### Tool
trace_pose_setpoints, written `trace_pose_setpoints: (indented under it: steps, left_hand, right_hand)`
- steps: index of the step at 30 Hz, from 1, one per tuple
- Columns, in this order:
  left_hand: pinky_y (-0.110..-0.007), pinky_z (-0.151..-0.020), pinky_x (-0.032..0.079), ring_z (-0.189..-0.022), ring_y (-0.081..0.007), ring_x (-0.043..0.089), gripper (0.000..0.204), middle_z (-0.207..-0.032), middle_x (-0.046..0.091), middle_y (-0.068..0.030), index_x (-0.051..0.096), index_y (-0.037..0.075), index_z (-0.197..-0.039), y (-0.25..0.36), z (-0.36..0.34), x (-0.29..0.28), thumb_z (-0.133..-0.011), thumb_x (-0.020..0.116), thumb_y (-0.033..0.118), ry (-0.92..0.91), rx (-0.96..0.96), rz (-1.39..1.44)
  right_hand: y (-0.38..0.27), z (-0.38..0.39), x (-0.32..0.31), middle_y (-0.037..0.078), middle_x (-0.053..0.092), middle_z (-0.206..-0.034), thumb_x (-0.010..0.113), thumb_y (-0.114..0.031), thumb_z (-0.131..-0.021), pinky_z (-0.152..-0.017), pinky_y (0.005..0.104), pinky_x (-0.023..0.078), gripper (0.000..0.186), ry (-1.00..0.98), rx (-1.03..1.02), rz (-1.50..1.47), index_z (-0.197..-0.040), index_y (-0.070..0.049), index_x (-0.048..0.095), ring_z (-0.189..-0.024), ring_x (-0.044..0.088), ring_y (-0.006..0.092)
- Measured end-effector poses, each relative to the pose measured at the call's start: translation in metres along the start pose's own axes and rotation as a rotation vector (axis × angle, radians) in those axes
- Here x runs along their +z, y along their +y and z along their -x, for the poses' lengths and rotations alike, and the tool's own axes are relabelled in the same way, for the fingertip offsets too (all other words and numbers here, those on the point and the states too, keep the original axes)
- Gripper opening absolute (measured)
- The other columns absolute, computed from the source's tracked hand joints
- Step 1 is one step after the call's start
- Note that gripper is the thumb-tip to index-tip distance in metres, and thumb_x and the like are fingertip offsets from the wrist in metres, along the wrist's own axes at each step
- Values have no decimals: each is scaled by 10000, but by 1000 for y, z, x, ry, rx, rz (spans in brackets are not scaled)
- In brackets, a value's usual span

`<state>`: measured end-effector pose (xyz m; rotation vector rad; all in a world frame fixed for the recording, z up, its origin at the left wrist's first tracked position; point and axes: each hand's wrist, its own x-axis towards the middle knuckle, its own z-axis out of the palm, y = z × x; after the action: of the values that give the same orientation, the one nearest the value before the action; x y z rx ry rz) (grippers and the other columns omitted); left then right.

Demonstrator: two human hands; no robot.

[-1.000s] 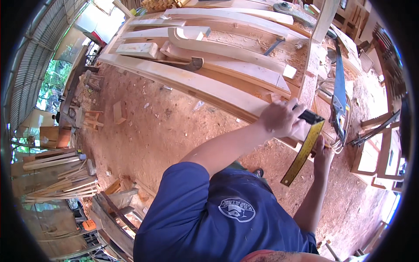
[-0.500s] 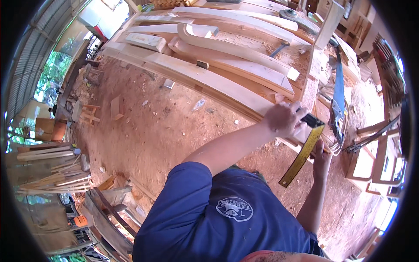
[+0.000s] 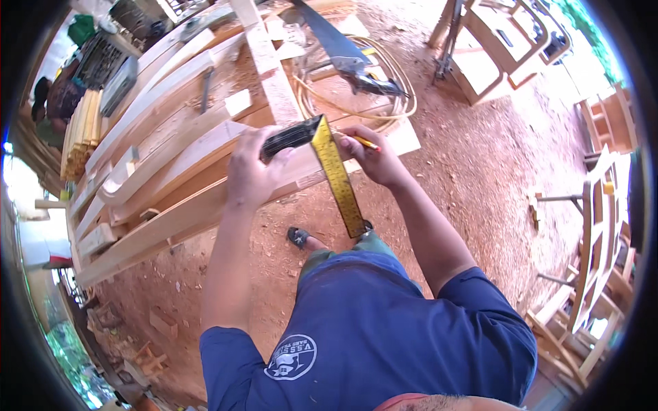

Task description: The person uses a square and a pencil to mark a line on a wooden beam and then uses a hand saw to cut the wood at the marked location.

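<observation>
- Wooden surface point(image 3: 334, 92) of brown planks
- Far right: blue-bladed handsaw point(image 3: 339, 51), its handle by a looped pale cord point(image 3: 413, 101)
- Left: long curved wood piece point(image 3: 168, 154) among pale boards point(image 3: 195, 68)
- Far middle: slim dark tool point(image 3: 205, 90)
- Reddish-brown floor point(image 3: 466, 154), strewn with wood chips point(image 3: 473, 140)

The right hand point(image 3: 376, 162) hides part of the yellow pencil point(image 3: 366, 142).

- Try square point(image 3: 334, 166): is presenting a black stock and a yellow graduated blade; the blade is slanting downward from the stock's right end.
- Pencil point(image 3: 369, 144): slim, yellow and red, is protruding just right of the try square's blade.
- Board point(image 3: 186, 214): long, pale, is extending leftward of the try square.
</observation>
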<state>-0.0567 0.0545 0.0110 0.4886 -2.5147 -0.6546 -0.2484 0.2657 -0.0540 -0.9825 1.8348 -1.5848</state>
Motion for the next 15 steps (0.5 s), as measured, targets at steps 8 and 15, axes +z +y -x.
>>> trace_pose_setpoints:
  steps: [8, 15]
  left_hand:
    - [-317, -772, 560, -903, -147, 709, 440, -1085, 774, -61, 772, 54, -1223, 13, 3, -10, -844, 976, 145, -24, 32, 159]
    - [-295, -775, 614, -919, -147, 762, 428, -1078, 810, -97, 785, 38, -1205, 8, 24, 0, -835, 993, 94, 53, 21, 230]
  right_hand:
    - [1, 21, -5, 91, 778, -1134, 741, -314, -1113, -970, 334, 573, 444, -40, -122, -24, -1389, 30, 688, -1095, 698, 143]
    - [6, 24, -2, 142, 781, -1251, 834, -366, -1021, -1041, 377, 563, 549, -25, -136, -102, -1399, 2, 682, -1179, 712, 192]
